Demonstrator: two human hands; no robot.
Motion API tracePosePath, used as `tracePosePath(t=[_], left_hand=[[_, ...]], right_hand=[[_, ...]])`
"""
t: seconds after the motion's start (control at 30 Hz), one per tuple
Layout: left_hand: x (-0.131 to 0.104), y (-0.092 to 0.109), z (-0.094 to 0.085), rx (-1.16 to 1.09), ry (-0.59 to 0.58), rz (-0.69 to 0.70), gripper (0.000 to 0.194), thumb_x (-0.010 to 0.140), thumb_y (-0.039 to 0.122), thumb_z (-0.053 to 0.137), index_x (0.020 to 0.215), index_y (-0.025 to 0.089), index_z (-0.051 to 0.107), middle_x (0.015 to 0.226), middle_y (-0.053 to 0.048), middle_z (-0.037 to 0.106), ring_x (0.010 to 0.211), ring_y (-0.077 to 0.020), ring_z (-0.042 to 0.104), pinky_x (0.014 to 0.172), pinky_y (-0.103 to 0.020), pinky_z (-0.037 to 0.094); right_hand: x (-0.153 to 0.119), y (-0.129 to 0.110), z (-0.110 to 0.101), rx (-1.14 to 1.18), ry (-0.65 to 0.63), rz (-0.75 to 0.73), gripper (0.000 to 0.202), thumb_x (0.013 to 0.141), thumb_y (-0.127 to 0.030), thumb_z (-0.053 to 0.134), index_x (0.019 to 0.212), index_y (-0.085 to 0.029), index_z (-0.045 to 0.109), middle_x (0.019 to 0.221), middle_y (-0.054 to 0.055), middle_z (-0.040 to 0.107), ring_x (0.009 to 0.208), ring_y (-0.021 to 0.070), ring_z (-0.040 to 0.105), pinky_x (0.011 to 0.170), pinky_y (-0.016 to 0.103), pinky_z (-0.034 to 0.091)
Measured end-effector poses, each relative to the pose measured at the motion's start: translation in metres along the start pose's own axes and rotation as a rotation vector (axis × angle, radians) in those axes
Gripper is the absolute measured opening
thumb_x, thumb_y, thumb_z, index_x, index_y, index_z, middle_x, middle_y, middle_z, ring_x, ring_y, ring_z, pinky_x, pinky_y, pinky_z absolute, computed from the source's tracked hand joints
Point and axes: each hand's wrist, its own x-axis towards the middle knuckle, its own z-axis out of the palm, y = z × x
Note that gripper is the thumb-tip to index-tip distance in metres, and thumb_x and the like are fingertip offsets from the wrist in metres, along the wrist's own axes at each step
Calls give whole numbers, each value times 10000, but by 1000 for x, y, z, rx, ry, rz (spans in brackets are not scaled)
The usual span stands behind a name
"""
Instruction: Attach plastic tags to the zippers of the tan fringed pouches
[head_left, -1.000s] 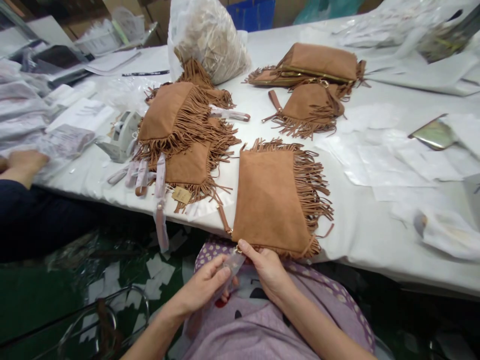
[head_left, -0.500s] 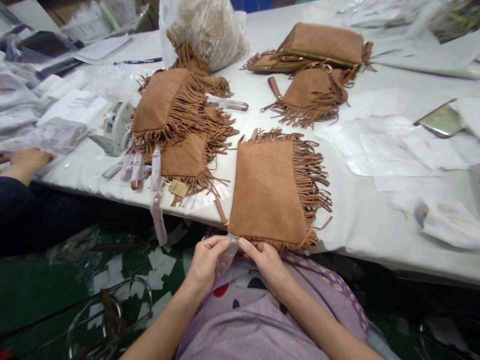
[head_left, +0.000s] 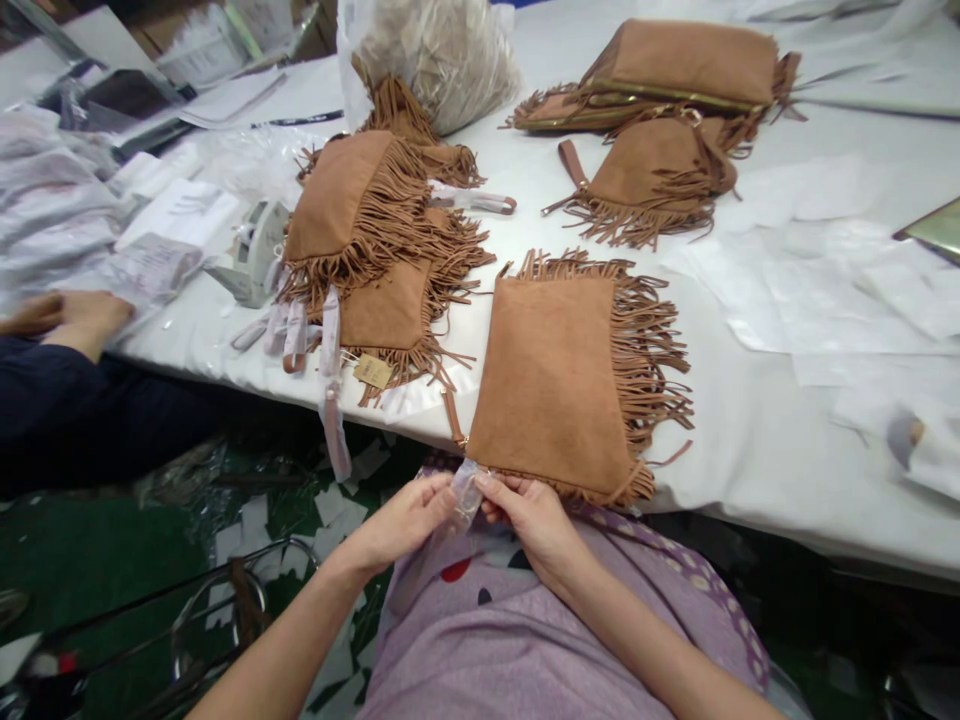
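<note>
A tan fringed pouch (head_left: 555,375) lies flat at the table's front edge, its fringe on the right and top. A clear plastic wrap (head_left: 466,490) hangs at its lower left corner, between my hands. My left hand (head_left: 424,508) pinches the left side of this wrap. From the right, my right hand (head_left: 525,505) grips the wrap between thumb and fingers, just below the pouch's lower edge. A short brown zipper pull (head_left: 452,415) sticks out at the pouch's left side.
More fringed pouches (head_left: 341,195) lie at the left with plastic-wrapped straps and a tag (head_left: 373,371). Another stack (head_left: 686,65) is at the back right. White sheets (head_left: 810,290) cover the right side. A co-worker's hands (head_left: 90,318) are at the far left by a grey tape dispenser (head_left: 251,255).
The view has shifted, so the table's things appear farther right. My left hand has moved slightly left relative to the pouch, and more of the plastic wrap shows between my hands.
</note>
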Motion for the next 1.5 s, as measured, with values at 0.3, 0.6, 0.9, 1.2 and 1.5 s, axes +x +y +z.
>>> tracePosePath(t=[0.3, 0.6, 0.9, 1.2, 1.5], left_hand=[[-12, -23, 12, -184, 106, -78, 400, 880, 491, 531, 840, 106, 631, 700, -64, 665, 490, -110, 569, 467, -197, 453], [-14, -22, 22, -143, 250, -70, 369, 856, 486, 573, 874, 117, 577, 651, -39, 661, 405, -85, 547, 377, -154, 417], [-19, -18, 30, -57, 367, 33, 298, 884, 454, 539, 813, 169, 487, 619, 11, 647, 372, -72, 527, 344, -136, 376], [-26, -34, 38, 584, 652, 406, 204, 914, 250, 521, 1058, 180, 647, 782, -42, 703, 634, -144, 650, 619, -236, 534], [-32, -31, 30, 928, 356, 507, 352, 935, 136, 383, 1246, 177, 544, 1130, -104, 653, 1064, -211, 610, 947, -338, 493]], right_hand=[[-1, -1, 4, -174, -45, -33, 410, 669, -549, 700, 676, -140, 663, 556, -5, 597, 507, 102, 492, 524, 231, 367], [-5, 1, 5, -242, -87, -16, 290, 679, -402, 700, 587, -135, 632, 504, -27, 559, 467, 67, 424, 480, 207, 324], [-3, 2, 12, -179, -139, 66, 284, 685, -412, 683, 624, -146, 605, 501, -13, 602, 378, 55, 437, 380, 177, 327], [-3, 5, 14, -104, -45, 89, 221, 674, -318, 628, 533, -159, 568, 390, -43, 513, 322, 52, 397, 340, 168, 326], [-4, -2, 20, -284, -119, -26, 351, 712, -465, 654, 560, -179, 522, 398, -70, 465, 303, 49, 369, 309, 175, 271]])
